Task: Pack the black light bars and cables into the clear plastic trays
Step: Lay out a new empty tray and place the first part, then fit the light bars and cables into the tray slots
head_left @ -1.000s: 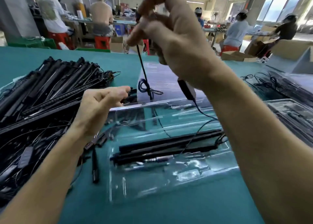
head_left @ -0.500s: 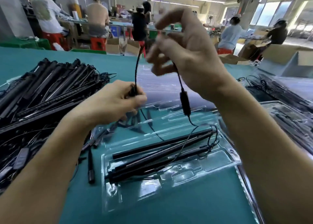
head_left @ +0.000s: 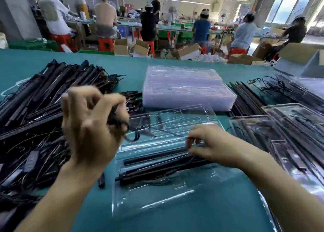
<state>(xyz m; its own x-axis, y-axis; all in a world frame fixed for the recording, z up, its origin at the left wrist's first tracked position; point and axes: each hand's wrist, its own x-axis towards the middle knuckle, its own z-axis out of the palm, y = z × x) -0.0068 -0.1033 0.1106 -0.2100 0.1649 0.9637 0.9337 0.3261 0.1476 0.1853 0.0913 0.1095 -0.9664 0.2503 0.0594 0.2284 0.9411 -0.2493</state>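
The left hand (head_left: 91,130) grips a coiled black cable (head_left: 115,121). The right hand (head_left: 212,149), raised high half a second ago, has dropped and pinches the cable's thin strand above two black light bars (head_left: 157,155) lying in the clear plastic tray (head_left: 157,198).

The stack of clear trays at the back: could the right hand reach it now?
Probably yes. The stack of trays lies just beyond the open tray that the right hand hovers over, with nothing standing between. The hand pinches a thin cable, though, so it isn't free.
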